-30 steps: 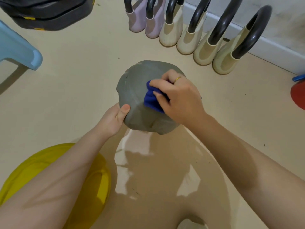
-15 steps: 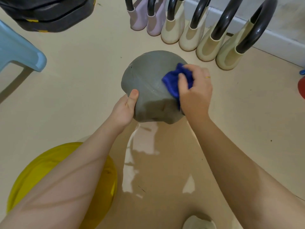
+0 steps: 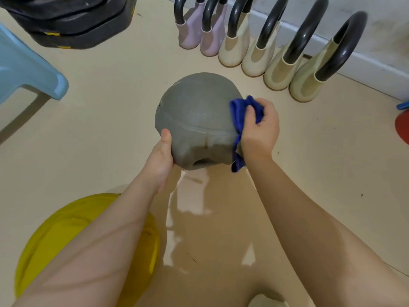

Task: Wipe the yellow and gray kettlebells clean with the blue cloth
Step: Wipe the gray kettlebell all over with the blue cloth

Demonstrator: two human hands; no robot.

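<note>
Pressing soft blue cloth (image 3: 240, 120) on rounded matte gray kettlebell (image 3: 197, 120), glossy floor (image 3: 110, 134)

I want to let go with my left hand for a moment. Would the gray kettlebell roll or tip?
Probably. The gray kettlebell looks round, and the left hand grips its near edge as if steadying it. The right hand presses the cloth against its side, which could push it over. Likely heavy, so it may roll.

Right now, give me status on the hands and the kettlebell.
Left hand grips gray kettlebell. Right hand presses blue cloth on its right side. Nothing in the way.
</note>
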